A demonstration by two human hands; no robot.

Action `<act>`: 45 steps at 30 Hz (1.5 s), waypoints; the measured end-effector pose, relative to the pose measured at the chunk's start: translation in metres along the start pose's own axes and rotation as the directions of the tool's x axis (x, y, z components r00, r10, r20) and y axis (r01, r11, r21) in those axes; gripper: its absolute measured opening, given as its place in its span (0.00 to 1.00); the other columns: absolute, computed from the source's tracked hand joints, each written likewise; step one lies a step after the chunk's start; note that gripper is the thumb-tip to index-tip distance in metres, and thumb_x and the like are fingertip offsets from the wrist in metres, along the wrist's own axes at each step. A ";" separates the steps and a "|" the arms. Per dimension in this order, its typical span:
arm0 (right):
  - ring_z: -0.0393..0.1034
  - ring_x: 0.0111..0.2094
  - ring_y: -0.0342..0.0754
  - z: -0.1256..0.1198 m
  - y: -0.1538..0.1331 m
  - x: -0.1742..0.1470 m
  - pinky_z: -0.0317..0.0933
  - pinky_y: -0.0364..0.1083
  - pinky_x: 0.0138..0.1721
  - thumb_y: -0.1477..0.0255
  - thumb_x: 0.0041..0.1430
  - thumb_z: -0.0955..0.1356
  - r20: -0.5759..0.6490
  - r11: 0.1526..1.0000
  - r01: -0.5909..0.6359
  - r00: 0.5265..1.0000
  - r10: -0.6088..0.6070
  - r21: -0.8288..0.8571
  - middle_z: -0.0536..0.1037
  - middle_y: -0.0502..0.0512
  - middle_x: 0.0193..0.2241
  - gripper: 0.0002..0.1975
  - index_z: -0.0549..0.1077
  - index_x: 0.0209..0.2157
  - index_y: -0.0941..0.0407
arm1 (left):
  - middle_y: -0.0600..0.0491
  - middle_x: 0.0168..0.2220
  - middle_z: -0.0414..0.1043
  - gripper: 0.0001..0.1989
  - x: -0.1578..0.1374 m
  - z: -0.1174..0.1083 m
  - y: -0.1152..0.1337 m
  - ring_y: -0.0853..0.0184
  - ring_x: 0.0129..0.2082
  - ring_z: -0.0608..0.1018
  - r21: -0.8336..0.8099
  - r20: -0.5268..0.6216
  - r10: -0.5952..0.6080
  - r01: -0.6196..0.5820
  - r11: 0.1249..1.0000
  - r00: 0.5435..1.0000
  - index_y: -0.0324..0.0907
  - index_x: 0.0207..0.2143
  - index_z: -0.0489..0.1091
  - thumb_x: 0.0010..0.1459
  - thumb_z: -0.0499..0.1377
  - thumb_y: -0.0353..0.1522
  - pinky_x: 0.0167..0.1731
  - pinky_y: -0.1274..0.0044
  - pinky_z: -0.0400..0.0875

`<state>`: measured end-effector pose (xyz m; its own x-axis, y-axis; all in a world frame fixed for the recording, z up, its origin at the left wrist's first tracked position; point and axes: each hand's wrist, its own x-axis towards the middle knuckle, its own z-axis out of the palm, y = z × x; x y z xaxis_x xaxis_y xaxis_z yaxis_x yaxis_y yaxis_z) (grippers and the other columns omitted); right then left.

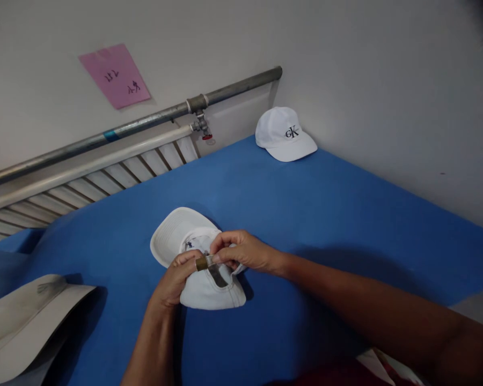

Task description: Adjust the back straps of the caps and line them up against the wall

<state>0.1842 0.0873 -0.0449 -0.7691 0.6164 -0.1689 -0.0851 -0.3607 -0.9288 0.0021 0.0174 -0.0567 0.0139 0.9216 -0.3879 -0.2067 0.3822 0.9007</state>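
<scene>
A white baseball cap (213, 296) lies over the blue surface, tipped so its inside and rear opening show, its brim pointing to the far left. My left hand (171, 281) is closed on the cap's left edge, with the thumb by a brass-coloured buckle (202, 263). Beside the buckle, the fingers of my right hand (247, 251) pinch the cap's back strap. A small dark blue mark shows inside the cap. The fingertips partly hide where the strap meets the buckle.
Against the wall at the back, another white cap (279, 131) with black letters sits on the blue sheet (241, 187). A pale wide-brimmed hat-like thing (36, 316) lies at the left. Behind are a radiator (140, 167), a metal pipe (156, 118) and pink paper (115, 76).
</scene>
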 end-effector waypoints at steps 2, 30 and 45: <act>0.58 0.17 0.34 0.000 -0.001 -0.001 0.53 0.37 0.20 0.75 0.44 0.71 -0.016 1.000 -0.006 1.000 0.006 -0.017 0.67 0.42 0.17 0.05 0.72 0.27 0.59 | 0.59 0.17 0.65 0.13 -0.001 0.001 0.001 0.78 0.17 0.62 0.015 -0.002 0.023 -0.023 1.000 1.000 0.38 0.21 0.71 0.41 0.68 0.38 0.18 0.85 0.54; 0.57 0.16 0.34 -0.001 0.002 0.000 0.52 0.37 0.18 0.75 0.45 0.70 -0.029 1.000 -0.017 0.999 0.017 -0.004 0.66 0.42 0.16 0.04 0.72 0.27 0.58 | 0.58 0.24 0.70 0.10 -0.011 -0.002 0.005 0.74 0.20 0.68 -0.015 -0.039 0.165 -0.166 0.986 0.986 0.41 0.25 0.69 0.40 0.67 0.32 0.21 0.82 0.61; 0.56 0.16 0.34 -0.001 0.003 -0.001 0.53 0.37 0.19 0.74 0.45 0.71 -0.017 1.000 0.020 1.000 -0.020 0.001 0.66 0.42 0.16 0.05 0.72 0.28 0.58 | 0.59 0.22 0.72 0.15 -0.011 0.003 0.008 0.74 0.18 0.71 -0.045 -0.112 0.111 -0.117 0.992 0.987 0.40 0.24 0.70 0.32 0.71 0.30 0.20 0.82 0.65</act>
<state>0.1853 0.0863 -0.0484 -0.7563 0.6353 -0.1563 -0.1007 -0.3491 -0.9317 0.0027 0.0108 -0.0446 -0.1188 0.9450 -0.3046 -0.2504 0.2684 0.9302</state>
